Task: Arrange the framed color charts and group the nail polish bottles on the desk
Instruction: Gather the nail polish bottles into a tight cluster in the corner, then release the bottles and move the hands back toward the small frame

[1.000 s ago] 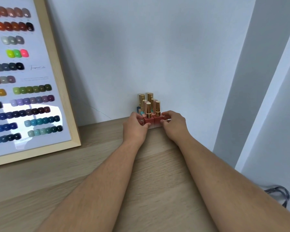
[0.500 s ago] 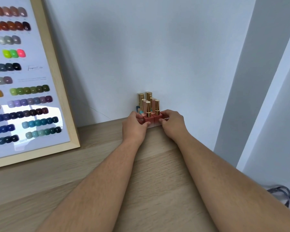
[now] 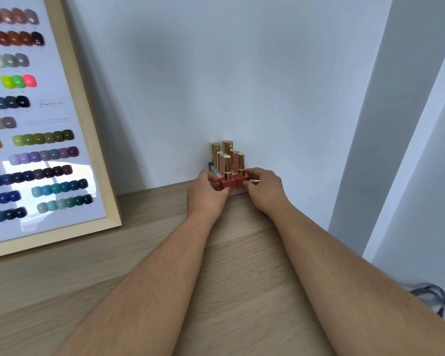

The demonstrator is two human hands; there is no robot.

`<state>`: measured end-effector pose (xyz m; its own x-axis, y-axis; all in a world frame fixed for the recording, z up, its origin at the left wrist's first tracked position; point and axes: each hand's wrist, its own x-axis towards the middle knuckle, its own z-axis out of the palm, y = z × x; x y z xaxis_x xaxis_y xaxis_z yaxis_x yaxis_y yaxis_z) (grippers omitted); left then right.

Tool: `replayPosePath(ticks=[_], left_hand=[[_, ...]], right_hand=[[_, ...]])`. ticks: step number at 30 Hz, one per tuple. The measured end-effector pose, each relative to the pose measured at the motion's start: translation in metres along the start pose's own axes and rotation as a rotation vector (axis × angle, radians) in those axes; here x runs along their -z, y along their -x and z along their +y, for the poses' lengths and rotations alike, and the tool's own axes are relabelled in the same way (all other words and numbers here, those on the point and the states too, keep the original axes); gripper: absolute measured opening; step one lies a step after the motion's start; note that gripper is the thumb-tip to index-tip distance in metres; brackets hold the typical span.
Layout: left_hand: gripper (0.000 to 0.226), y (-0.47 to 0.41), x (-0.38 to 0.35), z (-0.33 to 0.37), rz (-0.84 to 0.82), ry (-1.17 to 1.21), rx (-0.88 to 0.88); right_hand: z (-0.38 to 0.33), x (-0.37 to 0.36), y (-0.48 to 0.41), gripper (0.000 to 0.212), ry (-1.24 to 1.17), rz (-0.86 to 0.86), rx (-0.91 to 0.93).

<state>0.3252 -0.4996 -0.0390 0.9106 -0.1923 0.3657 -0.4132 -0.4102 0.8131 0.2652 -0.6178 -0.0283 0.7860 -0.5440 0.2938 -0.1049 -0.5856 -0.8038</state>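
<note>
Gold-capped nail polish bottles (image 3: 228,167) upright, clustered against the wall; framed color chart (image 3: 40,119) leaning far left.

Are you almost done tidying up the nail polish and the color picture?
Nearly, it looks like. Done: one chart leans against the wall on the desk, and the bottles stand upright in a tight bunch by the wall. In hand: the left hand and right hand press the bunch from both sides. Left: letting go. Any other charts or bottles are out of view.
</note>
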Motion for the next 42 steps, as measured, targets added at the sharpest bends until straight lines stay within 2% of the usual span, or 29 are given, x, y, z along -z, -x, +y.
replayPosePath(ticks=[13,26,32,35,39,42], left_hand=[[0.027,-0.001,0.000,0.001,0.002,-0.003,0.002],[0.028,0.012,0.012,0.002,-0.012,0.026,0.023],[0.021,0.064,0.057,0.000,-0.031,0.149,0.018],[0.022,0.097,0.090,-0.004,-0.061,0.121,-0.022],[0.025,0.137,0.147,-0.014,-0.056,0.087,-0.032],[0.029,0.167,0.201,-0.029,0.011,0.074,-0.025]], right_hand=[[0.000,0.000,0.000,0.033,0.021,0.015,0.008],[-0.001,0.005,0.016,0.043,-0.052,0.061,-0.018],[-0.018,0.014,0.067,0.033,-0.115,0.075,0.002],[-0.029,0.013,0.104,0.025,-0.125,0.044,0.061],[-0.053,0.005,0.154,0.029,-0.118,-0.025,0.125],[-0.078,-0.011,0.192,0.031,-0.145,-0.075,0.178]])
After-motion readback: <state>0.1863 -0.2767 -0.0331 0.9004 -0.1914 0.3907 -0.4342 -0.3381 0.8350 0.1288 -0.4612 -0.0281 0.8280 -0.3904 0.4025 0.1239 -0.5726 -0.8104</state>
